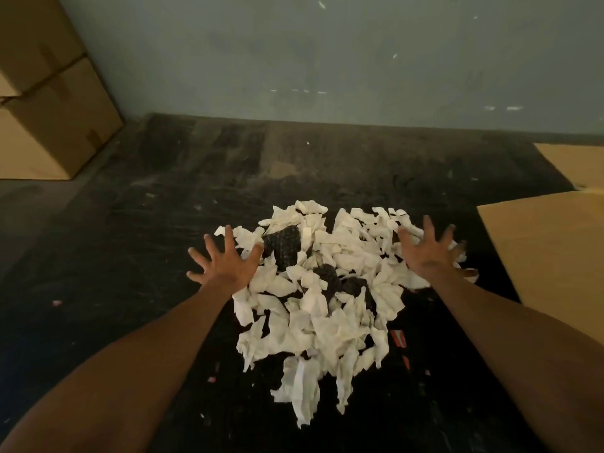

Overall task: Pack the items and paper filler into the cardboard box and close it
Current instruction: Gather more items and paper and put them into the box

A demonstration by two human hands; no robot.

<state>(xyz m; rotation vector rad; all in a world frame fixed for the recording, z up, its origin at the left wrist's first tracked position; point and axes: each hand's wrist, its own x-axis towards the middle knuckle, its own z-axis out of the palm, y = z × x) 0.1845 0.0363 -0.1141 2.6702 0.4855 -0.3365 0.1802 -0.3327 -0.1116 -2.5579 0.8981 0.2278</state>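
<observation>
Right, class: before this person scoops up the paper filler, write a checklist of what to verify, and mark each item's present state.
1. Both hands free: ok. Left hand and right hand are open, fingers spread, holding nothing.
2. Hands flank the paper filler: ok, one at each side of the heap.
3. Dark items located: ok, partly buried in the heap.
4. Number of items: cannot tell.
5. Open cardboard box nearby: cannot tell; only flat brown card shows at right.
</observation>
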